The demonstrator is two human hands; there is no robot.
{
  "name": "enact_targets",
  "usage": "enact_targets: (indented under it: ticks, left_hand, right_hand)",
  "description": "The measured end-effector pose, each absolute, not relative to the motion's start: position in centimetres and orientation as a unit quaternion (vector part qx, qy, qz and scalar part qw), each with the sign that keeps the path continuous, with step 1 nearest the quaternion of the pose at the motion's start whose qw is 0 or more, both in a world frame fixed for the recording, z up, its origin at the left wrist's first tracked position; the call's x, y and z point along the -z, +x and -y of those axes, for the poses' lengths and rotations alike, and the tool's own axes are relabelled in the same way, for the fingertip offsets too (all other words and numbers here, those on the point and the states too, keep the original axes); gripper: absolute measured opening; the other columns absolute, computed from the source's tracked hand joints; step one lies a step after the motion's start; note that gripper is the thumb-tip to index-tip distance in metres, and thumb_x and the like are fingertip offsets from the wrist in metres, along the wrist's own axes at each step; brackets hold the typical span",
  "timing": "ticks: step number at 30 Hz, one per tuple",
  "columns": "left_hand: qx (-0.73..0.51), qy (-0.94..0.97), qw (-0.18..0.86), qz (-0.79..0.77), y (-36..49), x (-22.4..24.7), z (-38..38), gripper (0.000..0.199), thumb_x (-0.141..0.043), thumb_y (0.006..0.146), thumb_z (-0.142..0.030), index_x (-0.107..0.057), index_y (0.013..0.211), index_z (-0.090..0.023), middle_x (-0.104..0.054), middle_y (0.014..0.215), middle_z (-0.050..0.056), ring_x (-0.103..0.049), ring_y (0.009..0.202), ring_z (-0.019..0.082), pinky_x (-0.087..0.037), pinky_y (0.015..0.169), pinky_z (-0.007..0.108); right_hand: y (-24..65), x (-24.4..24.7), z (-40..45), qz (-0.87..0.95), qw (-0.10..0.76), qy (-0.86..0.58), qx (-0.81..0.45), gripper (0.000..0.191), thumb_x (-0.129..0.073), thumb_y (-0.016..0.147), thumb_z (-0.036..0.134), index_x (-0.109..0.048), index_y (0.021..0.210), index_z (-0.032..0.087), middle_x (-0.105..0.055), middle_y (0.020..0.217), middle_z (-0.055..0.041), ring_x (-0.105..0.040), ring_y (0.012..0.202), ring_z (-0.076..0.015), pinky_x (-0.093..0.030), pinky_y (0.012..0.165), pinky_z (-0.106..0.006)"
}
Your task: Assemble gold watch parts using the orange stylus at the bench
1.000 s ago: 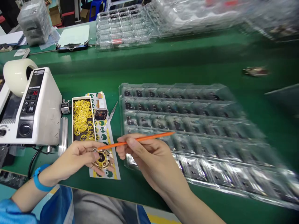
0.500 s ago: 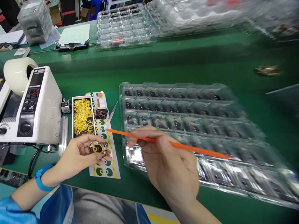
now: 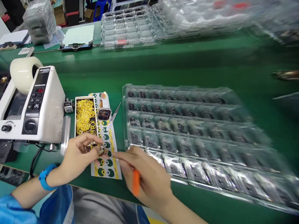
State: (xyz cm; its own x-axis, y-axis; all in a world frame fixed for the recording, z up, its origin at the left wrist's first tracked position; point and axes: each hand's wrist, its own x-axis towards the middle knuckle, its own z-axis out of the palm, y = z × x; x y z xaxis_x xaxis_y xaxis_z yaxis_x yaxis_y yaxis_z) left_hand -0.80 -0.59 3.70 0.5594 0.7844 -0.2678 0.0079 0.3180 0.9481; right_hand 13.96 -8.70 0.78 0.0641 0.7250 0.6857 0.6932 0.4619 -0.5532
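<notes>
My left hand (image 3: 80, 155), with a blue band at the wrist, pinches a small round gold-rimmed watch part (image 3: 101, 150) by its edges. The fingers cover much of it. My right hand (image 3: 148, 179) is closed around a thin orange stick (image 3: 136, 183); only a short piece shows below the fingers. The right fingertips point at the round part, slightly to its right. Under both hands lies a sticker sheet (image 3: 111, 172) with green and yellow shapes. A smartwatch (image 3: 104, 114) and pointed tweezers (image 3: 115, 115) rest at its upper end.
A box of yellow rings (image 3: 85, 115) stands beyond my left hand, beside a white tape dispenser (image 3: 52, 102). A large clear compartment tray (image 3: 187, 124) with small dark parts spreads to the right. At the back are a clipboard (image 3: 78, 37) and stacked clear trays (image 3: 130, 28).
My right hand has moved left and down to the round part, and the orange stick has swung from lying crosswise to pointing toward me. My left hand still holds the part.
</notes>
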Motion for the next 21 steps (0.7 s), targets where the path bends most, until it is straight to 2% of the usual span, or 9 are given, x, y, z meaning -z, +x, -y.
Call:
enact_targets:
  ticks: [2, 5, 8, 11, 13, 17, 21]
  left_hand:
    - [-0.283, 0.533, 0.707, -0.369, -0.8, -3.4, 0.9, 0.011, -0.063, 0.079, -0.014, -0.062, 0.09, -0.015, -0.066, 0.076, 0.001, -0.065, 0.06, 0.01, -0.059, 0.059, 0.02]
    - [-0.273, 0.574, 0.691, -0.344, -1.2, -2.7, 1.5, 0.024, -0.055, 0.085, -0.012, -0.062, 0.107, -0.019, -0.066, 0.092, 0.004, -0.067, 0.085, 0.016, -0.06, 0.076, 0.026]
    - [-0.249, 0.635, 0.654, -0.328, -1.7, -2.0, 1.9, 0.035, -0.05, 0.089, -0.01, -0.058, 0.12, -0.024, -0.065, 0.103, 0.005, -0.064, 0.099, 0.018, -0.056, 0.085, 0.028]
    - [-0.237, 0.675, 0.626, -0.311, -2.0, -1.7, 2.0, 0.037, -0.048, 0.093, -0.012, -0.053, 0.127, -0.026, -0.065, 0.111, 0.006, -0.06, 0.113, 0.021, -0.053, 0.09, 0.029]
    - [-0.239, 0.699, 0.604, -0.299, -1.9, -1.7, 2.1, 0.036, -0.046, 0.094, -0.014, -0.05, 0.129, -0.026, -0.064, 0.118, 0.006, -0.059, 0.114, 0.021, -0.052, 0.091, 0.029]
    - [-0.22, 0.738, 0.574, -0.279, -1.8, -1.8, 2.1, 0.041, -0.043, 0.095, -0.013, -0.045, 0.134, -0.026, -0.064, 0.118, 0.006, -0.065, 0.097, 0.016, -0.053, 0.089, 0.028]
    - [-0.211, 0.751, 0.557, -0.283, -2.0, -1.2, 2.0, 0.045, -0.044, 0.094, -0.01, -0.044, 0.135, -0.027, -0.061, 0.128, 0.007, -0.063, 0.111, 0.02, -0.053, 0.093, 0.031]
  right_hand:
    - [13.5, -0.7, 8.5, 0.693, 0.483, -0.535, 0.025, 0.011, -0.056, 0.092, 0.007, -0.061, 0.099, 0.013, -0.06, 0.068, -0.0039, -0.056, 0.056, -0.0119, -0.043, 0.047, -0.022]
    - [13.2, -0.5, 8.2, 0.672, 0.481, -0.562, 0.044, 0.013, -0.06, 0.087, 0.003, -0.061, 0.096, 0.012, -0.065, 0.073, -0.0063, -0.062, 0.062, -0.0131, -0.047, 0.051, -0.022]
    - [13.2, -0.4, 8.0, 0.661, 0.477, -0.577, 0.06, 0.011, -0.06, 0.087, 0.003, -0.061, 0.093, 0.012, -0.067, 0.076, -0.0077, -0.064, 0.064, -0.0148, -0.049, 0.054, -0.024]
    - [13.2, -0.3, 7.8, 0.647, 0.478, -0.592, 0.04, 0.009, -0.059, 0.088, 0.004, -0.061, 0.092, 0.012, -0.067, 0.075, -0.0077, -0.064, 0.064, -0.0147, -0.048, 0.053, -0.023]
    - [13.1, -0.3, 7.7, 0.636, 0.479, -0.605, 0.004, 0.007, -0.058, 0.089, 0.006, -0.061, 0.089, 0.012, -0.066, 0.074, -0.0065, -0.063, 0.064, -0.0136, -0.045, 0.05, -0.022]
    - [13.0, -0.5, 7.6, 0.616, 0.486, -0.618, -0.044, 0.011, -0.054, 0.086, 0.006, -0.06, 0.083, 0.015, -0.062, 0.07, -0.0022, -0.057, 0.059, -0.0114, -0.041, 0.048, -0.021]
    - [13.3, -1.3, 7.5, 0.579, 0.505, -0.617, -0.175, 0.014, -0.051, 0.078, 0.009, -0.056, 0.069, 0.019, -0.055, 0.062, 0.0026, -0.047, 0.052, -0.009, -0.037, 0.048, -0.02]
